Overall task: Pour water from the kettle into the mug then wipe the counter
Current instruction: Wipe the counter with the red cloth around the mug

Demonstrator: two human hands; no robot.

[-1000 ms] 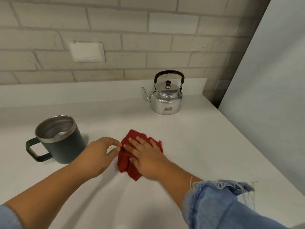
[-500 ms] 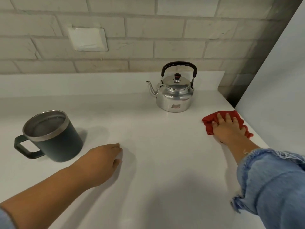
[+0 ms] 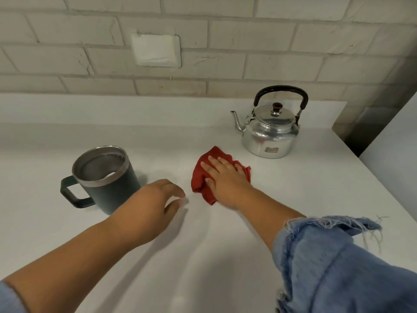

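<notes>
Kettle (image 3: 269, 136) label unreadable; right hand (image 3: 226, 179) flat on red cloth (image 3: 200, 177).

A single wide-angle view looks from the person's head, forward and steeply down over the white worktop (image 3: 293, 199) toward the pale brick wall (image 3: 248, 53) behind it. It sits close: both forearms enter from the bottom edge, and straight lines bow near the frame's borders.

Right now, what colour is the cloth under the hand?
Red. The cloth lies flat under the right hand, clearest in the head view.
</notes>
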